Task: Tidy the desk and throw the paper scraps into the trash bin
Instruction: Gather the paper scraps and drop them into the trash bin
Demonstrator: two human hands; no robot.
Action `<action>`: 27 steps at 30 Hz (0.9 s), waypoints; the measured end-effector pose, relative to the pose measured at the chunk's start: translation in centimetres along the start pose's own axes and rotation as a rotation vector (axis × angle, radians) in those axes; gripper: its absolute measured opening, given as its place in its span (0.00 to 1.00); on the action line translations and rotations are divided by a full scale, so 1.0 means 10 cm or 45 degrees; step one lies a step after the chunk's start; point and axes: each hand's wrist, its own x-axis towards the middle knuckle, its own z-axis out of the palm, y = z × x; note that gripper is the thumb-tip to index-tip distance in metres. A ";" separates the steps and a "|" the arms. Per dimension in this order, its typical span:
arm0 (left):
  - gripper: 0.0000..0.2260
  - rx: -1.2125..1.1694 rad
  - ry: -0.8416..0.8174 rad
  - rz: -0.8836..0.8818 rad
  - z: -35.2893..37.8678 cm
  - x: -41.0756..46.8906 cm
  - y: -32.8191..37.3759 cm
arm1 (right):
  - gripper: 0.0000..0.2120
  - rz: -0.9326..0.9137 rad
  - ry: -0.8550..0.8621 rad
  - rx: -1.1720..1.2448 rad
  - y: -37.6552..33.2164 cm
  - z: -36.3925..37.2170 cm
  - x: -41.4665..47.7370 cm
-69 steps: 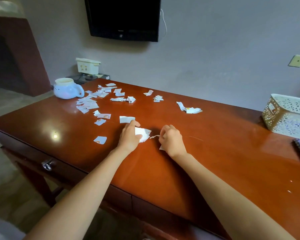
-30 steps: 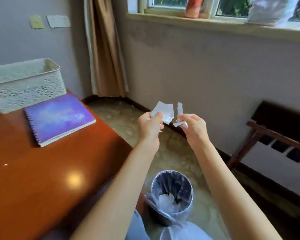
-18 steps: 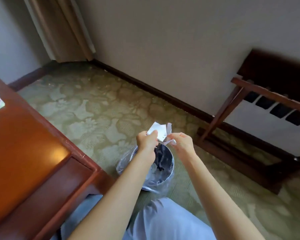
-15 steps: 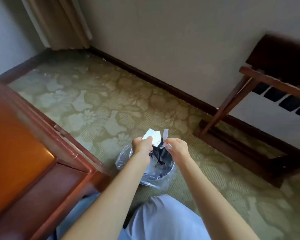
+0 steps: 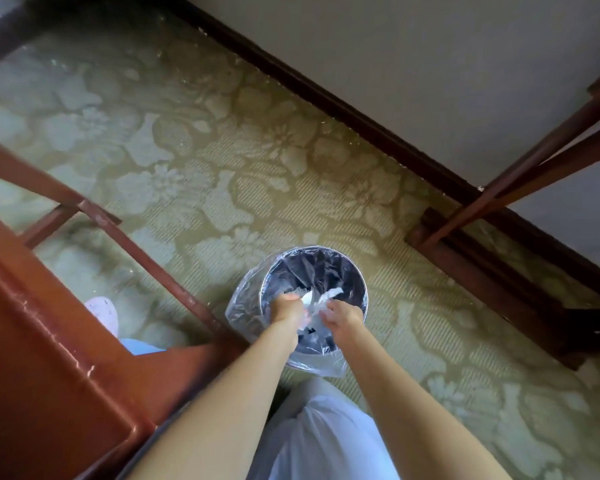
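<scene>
Hands are both lowered into the mouth of the trash bin (image 5: 355,271), close together and just under its rim. My left hand (image 5: 286,309) has its fingers curled and pinches one of the paper scraps (image 5: 305,296) at its tips. My right hand (image 5: 344,317) is curled as well, with a second white scrap lying at its fingertips. The blur there keeps me from telling whether that one is gripped or already let go.

Half a second ago I was holding the same scraps up over the bin. A second ago they were raised well above it, straight after I gathered them off the table (image 5: 49,341). Now they sit inside the clear liner (image 5: 243,313) that drapes over the bin's side. I judge this handful to be at its release point: opening the fingers should drop the paper cleanly, with little chance of it drifting onto the carpet beside the bin.

Only the table's edge shows, to the bin's left. Since many scraps lay on the table before, I expect more trips.
</scene>
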 end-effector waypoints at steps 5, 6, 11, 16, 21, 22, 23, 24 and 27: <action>0.16 -0.199 -0.079 -0.115 0.03 0.04 -0.02 | 0.02 0.092 0.016 0.057 0.03 0.11 0.13; 0.17 -0.232 -0.095 -0.136 0.02 0.00 0.00 | 0.03 0.092 0.004 0.065 0.04 0.10 0.13; 0.22 -0.407 -0.157 -0.231 -0.01 -0.09 0.06 | 0.15 0.046 0.008 -0.022 0.01 0.03 0.03; 0.21 -0.358 -0.134 -0.139 -0.10 -0.36 0.19 | 0.08 -0.098 0.082 -0.211 -0.07 0.03 -0.22; 0.18 0.046 -0.041 0.221 -0.24 -0.88 0.45 | 0.15 -0.480 0.202 -0.523 -0.26 0.09 -0.81; 0.18 0.129 -0.011 0.331 -0.28 -1.02 0.54 | 0.13 -0.597 0.204 -0.594 -0.32 0.10 -0.99; 0.17 0.204 0.022 0.452 -0.33 -1.18 0.63 | 0.11 -0.701 0.186 -0.669 -0.39 0.11 -1.16; 0.16 0.267 0.057 0.568 -0.37 -1.38 0.74 | 0.09 -0.800 0.182 -0.727 -0.47 0.13 -1.33; 0.15 0.313 0.198 0.851 -0.55 -2.01 1.00 | 0.14 -1.045 0.167 -0.724 -0.67 0.23 -1.92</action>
